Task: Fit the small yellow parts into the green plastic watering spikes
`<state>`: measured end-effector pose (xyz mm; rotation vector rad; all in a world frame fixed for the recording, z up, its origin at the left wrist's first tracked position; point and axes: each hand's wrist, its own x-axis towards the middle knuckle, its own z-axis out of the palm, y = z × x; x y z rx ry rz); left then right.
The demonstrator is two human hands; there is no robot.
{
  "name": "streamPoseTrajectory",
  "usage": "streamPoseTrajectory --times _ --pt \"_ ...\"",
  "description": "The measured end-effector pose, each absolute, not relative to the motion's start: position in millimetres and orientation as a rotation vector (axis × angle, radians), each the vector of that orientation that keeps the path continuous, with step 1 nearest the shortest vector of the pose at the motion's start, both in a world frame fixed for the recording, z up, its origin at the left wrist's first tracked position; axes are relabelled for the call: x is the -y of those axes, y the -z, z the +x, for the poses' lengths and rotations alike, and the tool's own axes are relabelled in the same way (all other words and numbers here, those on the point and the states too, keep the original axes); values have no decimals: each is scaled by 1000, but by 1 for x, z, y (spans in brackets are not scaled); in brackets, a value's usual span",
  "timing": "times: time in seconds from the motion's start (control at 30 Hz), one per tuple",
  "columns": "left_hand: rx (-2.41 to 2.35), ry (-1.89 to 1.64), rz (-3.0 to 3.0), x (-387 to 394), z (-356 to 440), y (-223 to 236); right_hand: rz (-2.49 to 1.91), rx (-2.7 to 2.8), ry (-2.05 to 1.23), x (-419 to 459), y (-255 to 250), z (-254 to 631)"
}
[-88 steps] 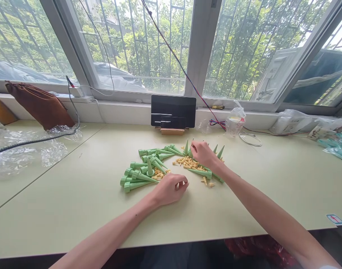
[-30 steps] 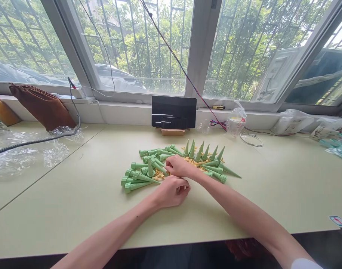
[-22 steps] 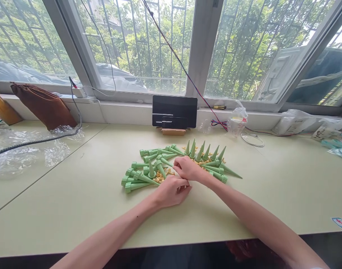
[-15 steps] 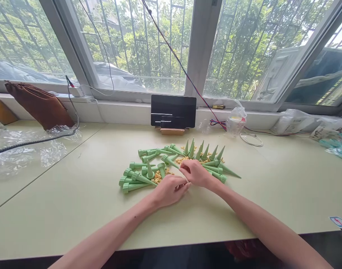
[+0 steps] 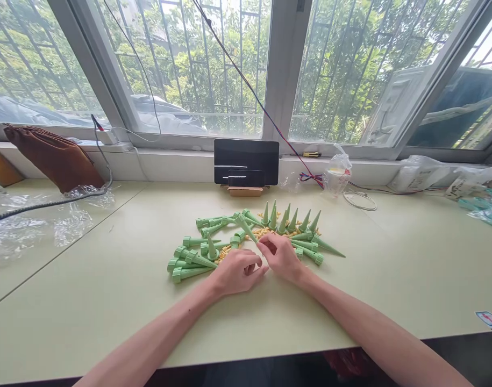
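A heap of green plastic cone spikes (image 5: 197, 252) lies on the pale green table (image 5: 108, 290), mixed with small yellow pieces (image 5: 265, 232). Several green cones (image 5: 288, 217) stand upright in a row behind. My right hand (image 5: 281, 257) pinches the pointed end of one green cone spike (image 5: 246, 228), which slants up and to the left. My left hand (image 5: 235, 271) rests beside it with its fingers curled; whatever it holds is hidden. The two hands almost touch.
A dark tablet (image 5: 246, 161) leans on a wooden stand at the window sill. A brown pouch (image 5: 54, 157), a black cable and clear plastic film (image 5: 31, 226) lie at the left. Plastic bags (image 5: 337, 174) and teal packets (image 5: 485, 207) sit at the right.
My right hand left the upright row, reached into the heap, took one green cone and drew it back toward my left hand. The left hand stayed where it was.
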<state>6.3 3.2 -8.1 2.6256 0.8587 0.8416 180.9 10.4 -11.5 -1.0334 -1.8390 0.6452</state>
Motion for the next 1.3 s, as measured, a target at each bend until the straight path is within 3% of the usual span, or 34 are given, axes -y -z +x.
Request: streamPoseTrajectory --times 0.17,0.33,0.5,0.93,1.3 --pt "-954 -1046 2515 -3 7 3 -1017 1776 -711 -10 10 181" --pt "-1233 -1324 1990 -7 6 -3 -989 1751 -742 -11 9 183" --pt "-1152 -1324 1592 -9 5 -9 -961 1783 -866 -7 9 182" --pt "-955 -1350 1360 -13 3 -13 -967 1903 -954 -6 10 183" --pt "-900 -1265 1351 -11 4 -14 -951 2073 -737 -6 8 183"
